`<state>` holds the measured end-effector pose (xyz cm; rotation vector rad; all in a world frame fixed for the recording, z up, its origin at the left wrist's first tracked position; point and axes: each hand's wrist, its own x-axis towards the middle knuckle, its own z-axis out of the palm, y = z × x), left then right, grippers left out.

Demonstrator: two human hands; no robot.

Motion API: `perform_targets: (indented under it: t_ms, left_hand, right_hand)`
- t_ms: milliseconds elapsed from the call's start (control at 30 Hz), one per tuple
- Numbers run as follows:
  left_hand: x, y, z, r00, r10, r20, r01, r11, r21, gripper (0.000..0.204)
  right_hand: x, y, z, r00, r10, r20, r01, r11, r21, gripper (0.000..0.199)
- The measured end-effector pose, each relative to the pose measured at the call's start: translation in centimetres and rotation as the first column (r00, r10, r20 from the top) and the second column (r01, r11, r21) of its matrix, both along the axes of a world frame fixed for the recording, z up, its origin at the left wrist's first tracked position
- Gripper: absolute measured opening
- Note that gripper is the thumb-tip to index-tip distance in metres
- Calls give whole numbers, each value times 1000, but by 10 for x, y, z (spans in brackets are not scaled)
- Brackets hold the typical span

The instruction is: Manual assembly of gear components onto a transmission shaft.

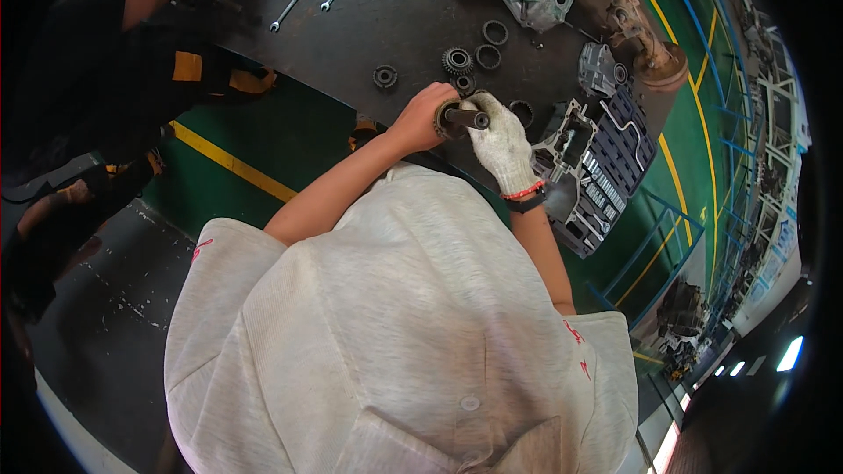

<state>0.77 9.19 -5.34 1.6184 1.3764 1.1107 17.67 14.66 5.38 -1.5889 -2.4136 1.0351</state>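
While bare left hand (425, 119) is clasping wide end of gear shaft (464, 118), gloved right hand (500, 145) is curling at shaft's narrow end; cannot tell whether pinching.

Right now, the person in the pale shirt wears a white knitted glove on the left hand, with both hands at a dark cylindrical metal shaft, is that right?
Not quite: the head view shows the white knitted glove on the right hand, while the left hand is bare. Both hands are indeed at the dark cylindrical metal shaft.
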Motion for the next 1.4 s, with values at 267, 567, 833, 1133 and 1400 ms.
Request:
perform_targets:
  t_ms: [267,567,833,1133,1400]
  left_hand:
    - [4,-9,-27,990,78,118,-63,990,-123,59]
    - [7,-12,-39,952,128,279,-64,971,-229,95]
    - [1,-10,-50,975,119,187,-83,978,-189,104]
    - [0,-11,-45,980,42,193,-5,982,-188,100]
    - [6,-13,-56,983,3,181,7,999,-52,83]
  right_hand:
    - [3,-12,-28,986,-116,-119,115,993,-14,27]
    - [-3,-9,-47,994,-90,-56,93,994,55,25]
    - [-4,-14,-47,981,-132,146,119,989,91,30]
    - [4,-15,-57,990,-133,-39,134,991,17,30]
    - [11,-28,-45,981,170,-94,-152,973,176,61]
